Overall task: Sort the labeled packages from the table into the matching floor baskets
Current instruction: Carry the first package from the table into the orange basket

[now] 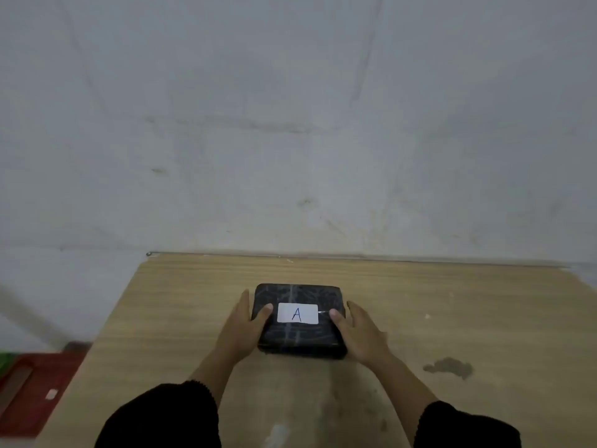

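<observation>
A flat black wrapped package [298, 294] lies on the wooden table [181, 305], near its middle. On its top is a white label with a handwritten "A" [298, 313]. My left hand [240, 331] grips the package's left side, thumb on top beside the label. My right hand [363, 334] grips the right side the same way. Both sleeves are black. The package's underside is hidden, so I cannot tell if it still touches the table.
A pale wall stands right behind the table's far edge. To the left, below the table edge, a red basket [35, 396] sits on the floor, with a bit of something green [5, 362] beside it. A dark stain [449, 367] marks the tabletop at right.
</observation>
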